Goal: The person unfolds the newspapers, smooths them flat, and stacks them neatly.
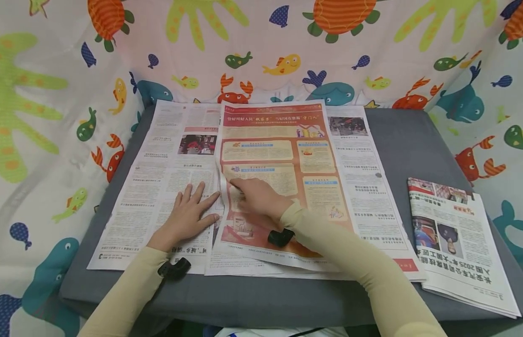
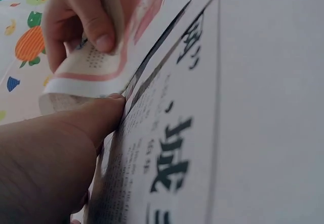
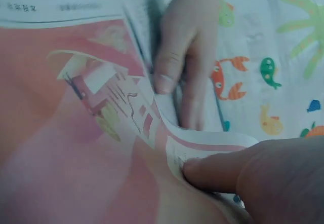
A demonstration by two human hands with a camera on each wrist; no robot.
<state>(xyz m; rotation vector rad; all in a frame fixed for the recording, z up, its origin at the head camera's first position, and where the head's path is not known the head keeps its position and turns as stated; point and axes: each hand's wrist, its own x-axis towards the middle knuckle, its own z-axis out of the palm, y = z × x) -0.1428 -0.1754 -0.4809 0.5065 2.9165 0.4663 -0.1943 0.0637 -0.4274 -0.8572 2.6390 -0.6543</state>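
An orange-and-red newspaper sheet (image 1: pixel 278 154) lies over a spread of black-and-white newspaper (image 1: pixel 160 206) on the table. My right hand (image 1: pixel 261 199) pinches the sheet's left edge, thumb on the printed face. The left wrist view has that edge curling up between the thumb and fingers of the right hand (image 2: pixel 81 16). To its left, my left hand (image 1: pixel 187 215) rests on the newspaper with fingers spread, its fingertips and thumb close to the sheet's edge. In the right wrist view the left hand (image 3: pixel 187 46) is beyond the lifted edge. The right hand's other fingertips are partly hidden.
A folded stack of newspapers (image 1: pixel 455 248) sits at the table's right side, near the front edge. Grey cloth covers the table (image 1: pixel 396 140). Behind and at both sides hangs a curtain (image 1: pixel 261 42) printed with sea animals. Each wrist carries a black band (image 1: pixel 174 269).
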